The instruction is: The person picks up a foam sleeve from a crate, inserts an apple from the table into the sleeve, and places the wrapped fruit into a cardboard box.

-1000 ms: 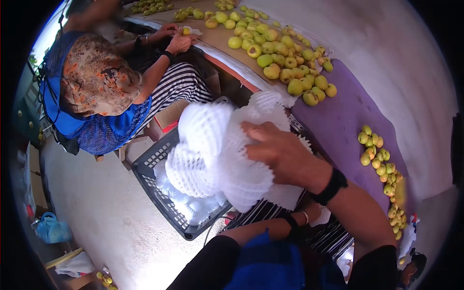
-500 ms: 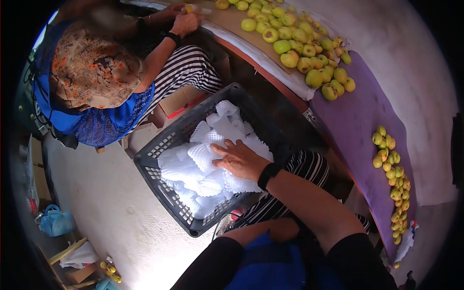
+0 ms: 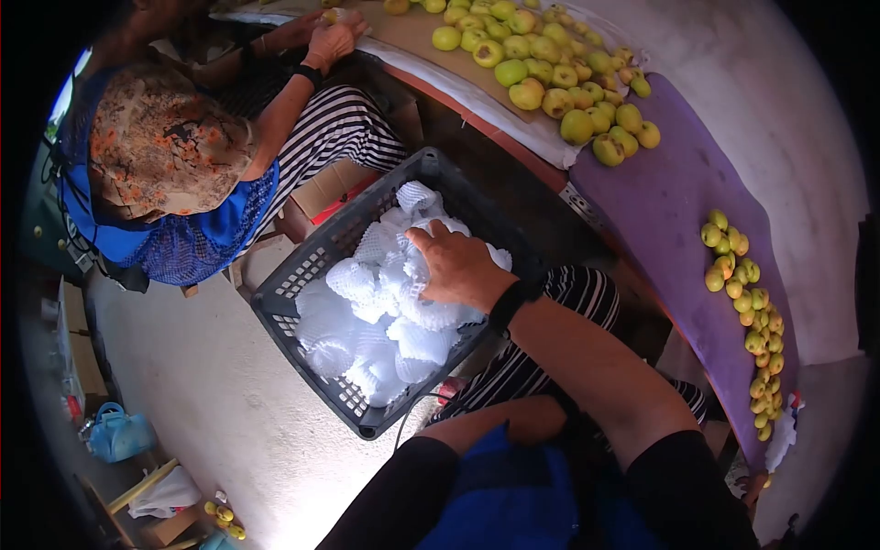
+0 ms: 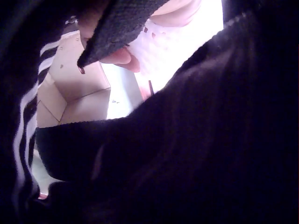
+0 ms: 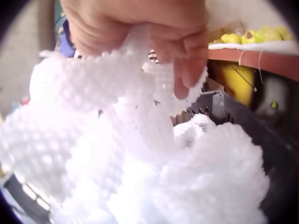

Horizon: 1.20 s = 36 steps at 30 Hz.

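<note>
A heap of white foam fruit nets (image 3: 367, 344) fills a black plastic crate (image 3: 316, 390) in the head view. Over the heap, my right hand (image 3: 458, 266) grips some of the foam nets, palm down. Up close in the right wrist view, foam net (image 5: 140, 46) bunches between the thumb and the curled fingers (image 5: 189, 74). My left hand is hidden beyond its forearm (image 3: 495, 433) in the head view. In the left wrist view, part of the left hand (image 4: 119, 57) shows beside dark cloth, its fingers curled against a bright white foam net (image 4: 156, 51).
Yellow-green apples (image 3: 541, 69) lie on the table, more of them on its purple mat (image 3: 642, 174). Left of the crate sits another person in a flowered hat (image 3: 170, 147), handling a small fruit. A light blue bag (image 3: 121, 433) stands on the floor.
First my right hand held a large bundle of foam nets above the crate. Then it lay spread on the heap in the crate; now its fingers are drawn in around some nets.
</note>
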Available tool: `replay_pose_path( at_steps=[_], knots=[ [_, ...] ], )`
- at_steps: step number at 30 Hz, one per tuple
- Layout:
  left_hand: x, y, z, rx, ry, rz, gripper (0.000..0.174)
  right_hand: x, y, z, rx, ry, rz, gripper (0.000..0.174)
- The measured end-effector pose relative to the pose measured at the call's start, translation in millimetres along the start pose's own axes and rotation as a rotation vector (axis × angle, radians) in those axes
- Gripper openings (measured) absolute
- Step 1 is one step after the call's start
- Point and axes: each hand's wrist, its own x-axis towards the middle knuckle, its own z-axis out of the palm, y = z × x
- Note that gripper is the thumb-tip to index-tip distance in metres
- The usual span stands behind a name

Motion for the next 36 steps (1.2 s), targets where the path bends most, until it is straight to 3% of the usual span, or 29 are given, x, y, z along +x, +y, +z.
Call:
replay_pose_path(
  at_steps=[3, 9, 11, 15, 17, 19, 20, 22, 25, 29, 33, 34, 36],
  knots=[
    [1, 1, -1, -0.007, 0.009, 0.006, 0.013, 3, -4, -10, 0.007, -0.092, 0.029, 0.048],
    [7, 5, 2, -0.017, 0.062, 0.025, 0.013, -6, 1, -22, 0.116, 0.016, -0.004, 0.034],
    [21, 13, 2, -0.03, 0.143, 0.064, 0.014, -20, 6, -42, 0.178, 0.056, -0.027, 0.032],
    [65, 47, 4, -0.077, 0.481, 0.194, 0.014, -74, 18, -105, 0.252, 0.192, -0.068, 0.028],
    [85, 65, -3, -0.121, 0.638, 0.239, 0.014, -121, -5, -161, 0.638, 0.126, 0.062, 0.027],
    [99, 77, -9, -0.154, 0.728, 0.247, 0.014, -177, -18, -188, 0.717, 0.259, -0.226, 0.027],
    [94, 80, -10, -0.152, 0.758, 0.252, 0.014, -196, -10, -194, 0.939, 0.036, -0.503, 0.03],
    [84, 94, -9, -0.11, 0.789, 0.24, 0.02, -226, -15, -201, 1.25, -0.096, -0.847, 0.029],
    [109, 71, -10, -0.182, 0.751, 0.235, 0.015, -273, -55, -182, 1.439, 0.162, -0.919, 0.05],
    [121, 62, -7, -0.108, 0.648, 0.196, 0.018, -319, -29, -178, 1.407, 0.005, -0.826, 0.034],
    [45, 147, 7, -0.803, 0.301, 0.443, 0.014, -312, -25, -199, 1.206, 0.142, -0.965, 0.047],
    [23, 157, -3, -0.687, 0.209, 0.671, 0.013, -311, -21, -201, 1.174, 0.199, -0.957, 0.049],
    [-38, 173, -24, -0.54, 0.289, 0.775, 0.017, -328, -1, -195, 1.204, 0.323, -0.8, 0.044]
  ],
)
